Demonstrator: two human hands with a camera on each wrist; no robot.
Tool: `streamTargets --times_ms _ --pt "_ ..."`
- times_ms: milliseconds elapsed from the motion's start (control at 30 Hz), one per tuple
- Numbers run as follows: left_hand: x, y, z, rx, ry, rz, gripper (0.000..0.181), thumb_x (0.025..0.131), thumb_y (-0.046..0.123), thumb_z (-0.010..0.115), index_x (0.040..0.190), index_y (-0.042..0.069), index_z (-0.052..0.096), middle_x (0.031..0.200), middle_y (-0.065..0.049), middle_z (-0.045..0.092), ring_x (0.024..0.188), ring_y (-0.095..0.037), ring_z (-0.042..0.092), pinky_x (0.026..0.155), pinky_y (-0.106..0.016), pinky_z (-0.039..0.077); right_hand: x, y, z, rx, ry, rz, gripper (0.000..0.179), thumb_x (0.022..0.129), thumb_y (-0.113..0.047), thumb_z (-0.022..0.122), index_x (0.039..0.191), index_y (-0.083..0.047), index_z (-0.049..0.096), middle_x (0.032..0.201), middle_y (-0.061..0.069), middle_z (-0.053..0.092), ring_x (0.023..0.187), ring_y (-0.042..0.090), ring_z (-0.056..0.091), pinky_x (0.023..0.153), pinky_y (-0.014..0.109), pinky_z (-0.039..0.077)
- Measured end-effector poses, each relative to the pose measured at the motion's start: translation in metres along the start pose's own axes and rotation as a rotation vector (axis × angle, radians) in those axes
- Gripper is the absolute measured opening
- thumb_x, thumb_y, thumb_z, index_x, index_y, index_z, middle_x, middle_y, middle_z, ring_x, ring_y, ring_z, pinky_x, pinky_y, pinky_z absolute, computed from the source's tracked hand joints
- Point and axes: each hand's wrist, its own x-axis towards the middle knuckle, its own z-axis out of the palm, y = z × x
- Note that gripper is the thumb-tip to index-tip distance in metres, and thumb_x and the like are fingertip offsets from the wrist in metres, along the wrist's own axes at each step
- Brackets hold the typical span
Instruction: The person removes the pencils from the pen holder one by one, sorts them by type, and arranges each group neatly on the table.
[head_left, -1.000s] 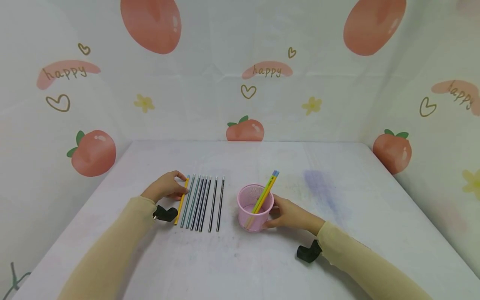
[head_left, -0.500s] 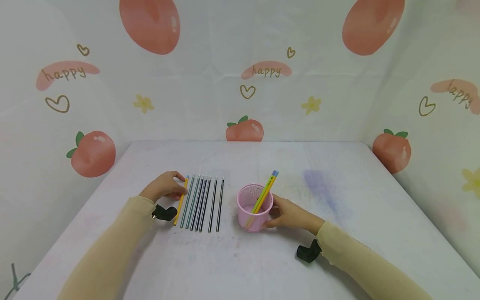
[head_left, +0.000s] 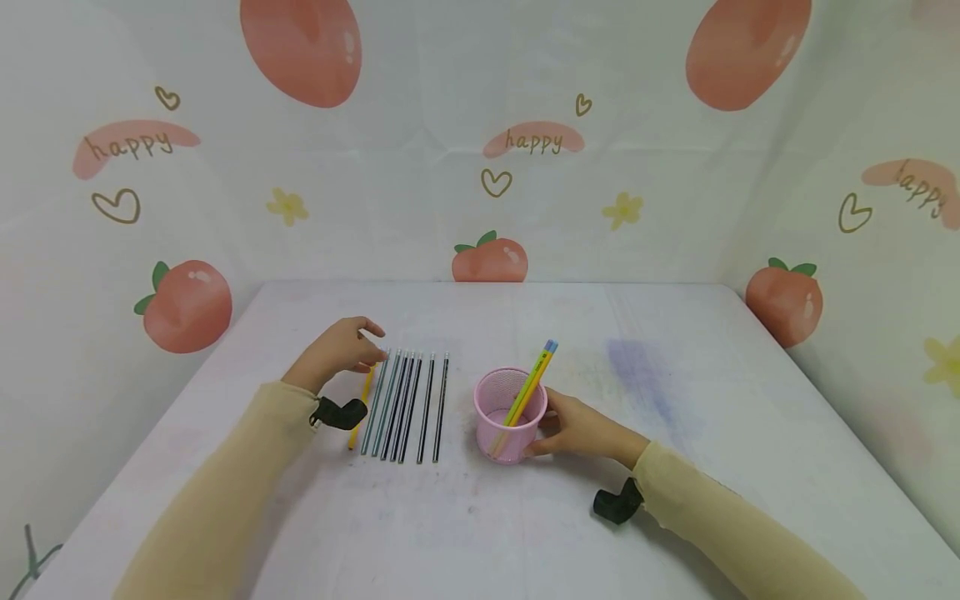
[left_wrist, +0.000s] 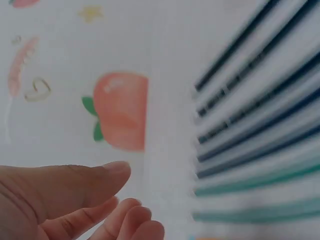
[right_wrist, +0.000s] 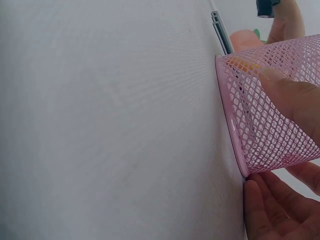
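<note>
My left hand (head_left: 337, 354) hovers at the far ends of a row of pencils. In the left wrist view its fingers (left_wrist: 117, 172) are loosely bent, with nothing between them. Just below the hand lies a yellow pencil (head_left: 354, 437), partly covered by hand and wrist strap. To its right are green pencils (head_left: 375, 408), then several dark ones (head_left: 426, 408), roughly parallel. My right hand (head_left: 588, 429) grips the right side of a pink mesh pencil cup (head_left: 491, 437), thumb on its wall in the right wrist view. Yellow pencils (head_left: 534, 379) lean rightward inside the upright cup.
Everything stands on a white tabletop (head_left: 480, 533) with a bluish smudge (head_left: 645, 383) at the right. A white cloth wall (head_left: 420, 200) printed with fruit and hearts encloses the back and sides. Black camera mounts (head_left: 618, 502) sit at both wrists.
My left hand has come off the yellow pencil's middle and moved up and slightly right, toward the far pencil ends. My right hand and the cup have stayed put.
</note>
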Motion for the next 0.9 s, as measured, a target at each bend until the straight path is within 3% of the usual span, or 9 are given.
streamTargets --times_ms 167,467,700,900 --pt "-0.012 0.029 0.012 -0.080 0.042 0.099 0.045 0.092 0.012 0.063 0.132 0.001 0.048 0.114 -0.021 0.059 0.106 -0.039 0.062 0.088 -0.040 0.057 0.000 0.001 0.000 0.003 -0.003 0.000 0.086 0.077 -0.018 0.082 0.147 -0.004 0.033 0.137 0.013 0.053 0.122 0.032 0.056 0.102 0.044 0.048" --pt "-0.033 0.074 0.044 -0.213 0.101 0.311 0.038 0.091 0.011 0.065 0.128 0.007 0.054 0.110 -0.016 0.063 0.091 -0.024 0.065 0.082 -0.037 0.059 0.000 0.000 0.000 0.017 -0.005 -0.002 0.086 0.078 -0.017 0.082 0.147 -0.005 0.032 0.138 0.014 0.052 0.122 0.032 0.056 0.101 0.042 0.049" --pt "-0.047 0.096 0.072 -0.272 0.093 0.459 0.035 0.091 0.010 0.065 0.124 0.010 0.057 0.110 -0.014 0.063 0.096 -0.027 0.066 0.081 -0.034 0.059 0.000 0.001 0.000 0.011 -0.002 -0.001 0.085 0.078 -0.018 0.082 0.146 -0.004 0.034 0.135 0.013 0.054 0.119 0.031 0.057 0.099 0.042 0.050" --pt "-0.050 0.102 0.094 -0.271 0.096 0.536 0.032 0.090 0.009 0.066 0.121 0.012 0.058 0.107 -0.007 0.065 0.099 -0.019 0.065 0.080 -0.031 0.057 0.001 0.000 0.000 0.022 -0.001 -0.004 0.085 0.078 -0.018 0.082 0.146 -0.004 0.033 0.135 0.013 0.055 0.119 0.032 0.058 0.100 0.042 0.050"
